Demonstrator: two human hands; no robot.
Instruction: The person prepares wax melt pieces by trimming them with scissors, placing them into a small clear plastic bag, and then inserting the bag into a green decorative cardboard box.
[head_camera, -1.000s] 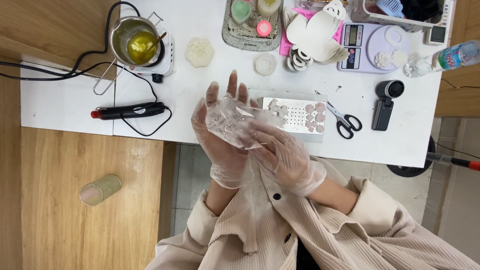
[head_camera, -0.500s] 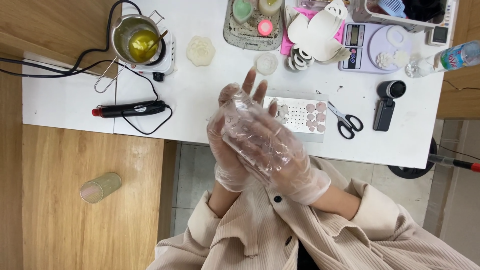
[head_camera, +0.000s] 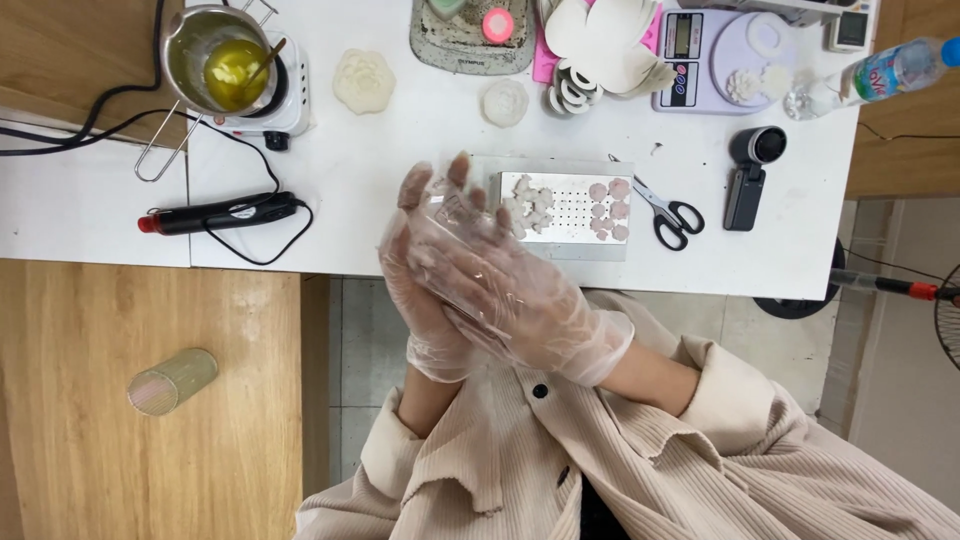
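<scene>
Both my hands wear thin clear plastic gloves and are pressed together above the white table's front edge (head_camera: 300, 258). My left hand (head_camera: 425, 250) is underneath, fingers spread and pointing away from me. Across its palm lies my right hand (head_camera: 515, 295), flat. A small clear mould (head_camera: 452, 210) is sandwiched between them, and only its far edge shows near the fingertips. Just beyond the hands stands a perforated metal tray (head_camera: 565, 235) with several small pink and white pieces.
A pot of yellow wax (head_camera: 222, 62) sits on a small hotplate at far left, with a black heat tool (head_camera: 215, 212) and its cable near it. Scissors (head_camera: 672, 213), a black camera (head_camera: 748, 175), a scale (head_camera: 715, 50) and a bottle (head_camera: 885, 68) lie right. A glass (head_camera: 172, 380) rests on wood.
My right hand has slid over my left palm and now covers the clear mould, which lay exposed a second ago. Both hands have drifted slightly right.
</scene>
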